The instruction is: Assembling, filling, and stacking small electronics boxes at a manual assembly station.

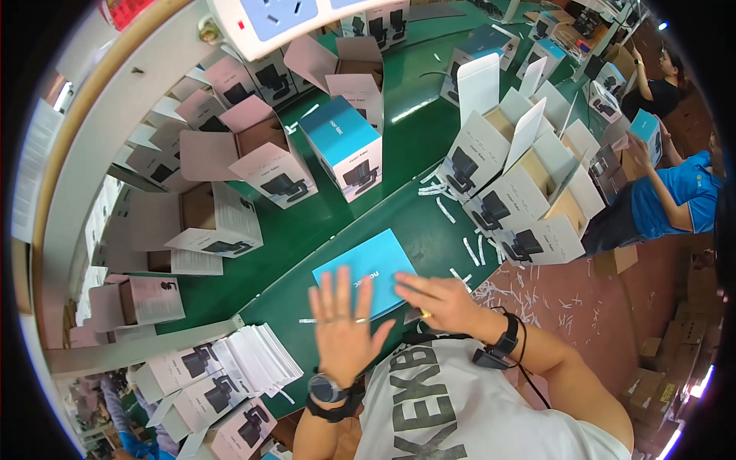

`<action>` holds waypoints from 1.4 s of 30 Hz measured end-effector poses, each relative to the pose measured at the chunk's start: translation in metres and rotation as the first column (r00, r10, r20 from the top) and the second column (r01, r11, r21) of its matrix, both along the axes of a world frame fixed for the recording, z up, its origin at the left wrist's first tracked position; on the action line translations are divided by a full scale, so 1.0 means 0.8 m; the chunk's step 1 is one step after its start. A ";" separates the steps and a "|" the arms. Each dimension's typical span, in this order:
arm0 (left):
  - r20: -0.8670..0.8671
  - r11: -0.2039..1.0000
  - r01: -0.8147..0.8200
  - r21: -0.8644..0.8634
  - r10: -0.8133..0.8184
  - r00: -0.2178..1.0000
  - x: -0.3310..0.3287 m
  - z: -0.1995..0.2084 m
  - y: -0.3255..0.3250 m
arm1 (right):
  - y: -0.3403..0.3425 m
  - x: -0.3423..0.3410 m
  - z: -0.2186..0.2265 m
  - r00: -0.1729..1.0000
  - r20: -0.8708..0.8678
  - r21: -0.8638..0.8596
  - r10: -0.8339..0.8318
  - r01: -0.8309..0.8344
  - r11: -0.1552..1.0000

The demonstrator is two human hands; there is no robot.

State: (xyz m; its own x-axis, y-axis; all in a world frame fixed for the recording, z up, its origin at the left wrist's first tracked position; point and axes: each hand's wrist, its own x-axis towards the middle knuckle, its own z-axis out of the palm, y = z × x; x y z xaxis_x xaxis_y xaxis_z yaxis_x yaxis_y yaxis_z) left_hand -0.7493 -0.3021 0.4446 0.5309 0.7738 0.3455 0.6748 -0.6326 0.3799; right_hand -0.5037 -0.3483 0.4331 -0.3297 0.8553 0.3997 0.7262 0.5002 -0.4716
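Note:
A bright blue box (383,257), its printed blue face upward, lies on the green worktable just ahead of me. My left hand (342,330) is spread flat at the near left side of the box, palm down with nothing in it; whether it touches the box I cannot tell. On the right, my right hand (445,303) reaches two fingers onto the box's near right part. Its other fingers curl around a small yellow thing (425,313), mostly hidden, kind unclear. A thin white strip (307,320) shows beside my left hand.
Open white cartons (514,203) stand at the right, more (280,180) at the left. A closed blue-topped box (343,146) stands beyond the divider. Stacked white sheets (261,360) lie lower left. Paper scraps (537,299) litter the floor. A co-worker in blue (682,192) holds a box.

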 end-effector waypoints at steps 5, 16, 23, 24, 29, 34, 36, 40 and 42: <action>-0.265 0.999 -0.018 0.031 0.026 0.964 0.045 -0.019 -0.005 | -0.019 -0.014 -0.040 0.999 -0.009 0.067 -0.039 0.039 0.997; -0.020 0.983 0.180 0.039 -0.180 0.984 0.007 0.001 0.041 | 0.026 0.007 -0.044 0.925 -0.370 0.058 0.083 -0.066 0.996; -0.010 0.997 0.081 -0.021 -0.081 0.997 0.015 0.014 0.050 | 0.043 0.027 0.003 0.890 -0.427 -0.270 0.162 -0.296 0.916; -0.015 0.997 0.071 -0.020 -0.071 0.997 0.007 0.012 0.046 | 0.045 0.025 0.001 0.894 -0.418 -0.263 0.162 -0.289 0.921; -0.076 0.996 0.084 -0.010 -0.084 0.994 -0.033 0.032 0.056 | 0.064 0.005 -0.008 0.828 -0.527 -0.173 0.188 -0.322 0.931; -0.277 0.995 -0.083 0.051 0.094 0.956 -0.187 0.048 0.121 | 0.179 0.026 -0.013 0.819 -0.495 -0.017 -0.292 0.326 0.945; -0.278 0.989 -0.143 0.039 0.149 0.949 -0.272 0.041 0.156 | 0.252 0.052 -0.013 0.478 -0.666 -0.354 -0.573 0.475 0.806; -0.367 0.919 -0.393 -0.007 0.364 0.856 -0.379 0.013 0.191 | 0.351 0.078 -0.007 0.379 -0.505 -0.849 -0.775 -0.058 0.525; -0.290 0.822 -0.569 0.014 0.548 0.785 -0.387 -0.014 0.213 | 0.373 0.070 -0.055 0.419 -0.523 -0.803 -0.742 0.051 0.594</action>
